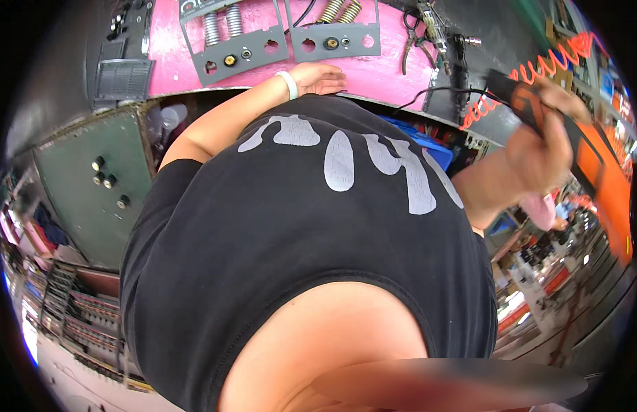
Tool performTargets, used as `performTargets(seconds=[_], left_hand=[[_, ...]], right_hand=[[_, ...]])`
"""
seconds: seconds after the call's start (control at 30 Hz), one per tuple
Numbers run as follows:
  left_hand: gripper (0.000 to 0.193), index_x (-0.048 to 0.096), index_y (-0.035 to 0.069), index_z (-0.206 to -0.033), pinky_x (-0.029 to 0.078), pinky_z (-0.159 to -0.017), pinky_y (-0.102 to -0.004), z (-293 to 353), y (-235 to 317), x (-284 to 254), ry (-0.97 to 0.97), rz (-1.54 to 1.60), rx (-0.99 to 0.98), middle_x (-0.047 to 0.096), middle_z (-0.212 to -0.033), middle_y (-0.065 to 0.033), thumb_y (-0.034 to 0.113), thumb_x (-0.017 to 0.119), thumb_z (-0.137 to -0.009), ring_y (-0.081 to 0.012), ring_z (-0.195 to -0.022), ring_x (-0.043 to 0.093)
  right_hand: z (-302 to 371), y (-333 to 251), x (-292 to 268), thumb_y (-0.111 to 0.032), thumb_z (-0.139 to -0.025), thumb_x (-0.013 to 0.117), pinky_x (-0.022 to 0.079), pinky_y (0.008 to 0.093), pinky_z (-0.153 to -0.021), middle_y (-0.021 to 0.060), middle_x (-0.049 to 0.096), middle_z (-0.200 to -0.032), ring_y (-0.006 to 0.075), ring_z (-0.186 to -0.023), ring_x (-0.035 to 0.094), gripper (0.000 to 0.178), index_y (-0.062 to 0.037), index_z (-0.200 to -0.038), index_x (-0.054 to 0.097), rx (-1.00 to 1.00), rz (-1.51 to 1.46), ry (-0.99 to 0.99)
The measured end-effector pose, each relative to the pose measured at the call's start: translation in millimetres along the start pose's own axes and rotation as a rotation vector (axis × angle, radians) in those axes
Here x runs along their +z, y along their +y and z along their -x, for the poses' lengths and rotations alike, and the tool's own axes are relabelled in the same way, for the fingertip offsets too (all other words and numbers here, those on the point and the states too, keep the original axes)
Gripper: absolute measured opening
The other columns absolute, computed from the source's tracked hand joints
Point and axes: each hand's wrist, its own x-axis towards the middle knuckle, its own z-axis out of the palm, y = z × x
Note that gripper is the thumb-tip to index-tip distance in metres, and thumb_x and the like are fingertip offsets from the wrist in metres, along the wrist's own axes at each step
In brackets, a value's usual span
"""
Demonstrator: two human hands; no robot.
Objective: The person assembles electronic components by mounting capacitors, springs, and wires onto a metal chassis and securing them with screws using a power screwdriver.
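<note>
My left hand (pixel 322 78) lies at the front edge of the pink work mat (pixel 394 75), its fingers stretched out and holding nothing. Just beyond it are two grey metal panels (pixel 250 44) with round holes, brass-coloured fittings and coil springs. Raised at the right, my right hand (pixel 545 141) grips a long orange-and-black hand tool (pixel 593 161). Motion blurs the tool, so its exact kind is unclear. A thin black cord (pixel 442 89) runs toward the tool from the bench.
Black-handled pliers (pixel 416 44) lie to the right of the panels. A coiled orange air hose (pixel 552 62) stretches along the right side. Dark grilles (pixel 123 79) sit at the left, above a green surface (pixel 92 185) with several small black-sided round parts. Blue material (pixel 425 141) shows beneath the bench.
</note>
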Motion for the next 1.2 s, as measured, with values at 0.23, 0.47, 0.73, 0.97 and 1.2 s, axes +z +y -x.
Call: performTargets(seconds=[0.23, 0.47, 0.73, 0.97, 1.2], left_hand=[[0.029, 0.048, 0.002, -0.114, 0.036, -0.101, -0.0348, -40.8, -36.9, 24.4, 0.156, 0.494, 0.425, 0.051, -0.119, -0.0111, 0.016, 0.053, -0.088, -0.0223, -0.117, 0.045], [0.025, 0.048, 0.001, -0.114, 0.037, -0.102, -0.0375, -64.7, -42.6, 25.8, -0.036, 0.679, 0.783, 0.054, -0.116, -0.0112, 0.01, 0.049, -0.09, -0.024, -0.111, 0.05], [0.026, 0.052, 0.004, -0.114, 0.044, -0.094, -0.0336, -66.5, -45.8, 25.8, 0.007, 0.529, 0.866, 0.057, -0.114, -0.0092, 0.013, 0.052, -0.09, -0.0217, -0.106, 0.055], [0.026, 0.053, 0.003, -0.114, 0.044, -0.093, -0.0327, -70.2, -47.0, 23.5, 0.029, 0.523, 0.876, 0.058, -0.114, -0.0095, 0.014, 0.053, -0.09, -0.0215, -0.105, 0.056], [0.026, 0.053, 0.004, -0.114, 0.045, -0.092, -0.0319, -69.8, -48.0, 22.6, 0.039, 0.536, 0.872, 0.058, -0.113, -0.0085, 0.014, 0.053, -0.089, -0.0203, -0.105, 0.056]], right_hand=[[56.1, 124.2, 36.8, 0.005, -0.071, 0.055, 0.047, 0.0466, -0.075, 0.0114, 0.053, -0.08, 0.0233, -0.069, 0.055, 0.056, -0.0016, -0.12, 0.03, 0.166, -0.213, -0.179], [72.8, 174.9, 53.0, 0.004, -0.076, 0.056, 0.051, 0.0358, -0.069, 0.0148, 0.059, -0.079, 0.0246, -0.068, 0.061, 0.057, -0.0018, -0.123, 0.026, -0.026, -0.3, -0.53], [87.5, 201.4, 60.0, 0.001, -0.075, 0.057, 0.05, 0.0336, -0.07, 0.0127, 0.058, -0.073, 0.0223, -0.063, 0.06, 0.056, 0.0002, -0.121, 0.025, -0.056, -0.396, -0.573], [88.4, 201.9, 66.2, 0.004, -0.078, 0.055, 0.051, 0.0383, -0.068, 0.0127, 0.055, -0.075, 0.0211, -0.063, 0.058, 0.056, -0.0028, -0.123, 0.023, -0.056, -0.404, -0.575], [89.8, 198.3, 68.8, 0.003, -0.078, 0.055, 0.051, 0.0378, -0.068, 0.0133, 0.055, -0.074, 0.0213, -0.064, 0.058, 0.057, -0.0033, -0.124, 0.023, -0.016, -0.433, -0.566]])
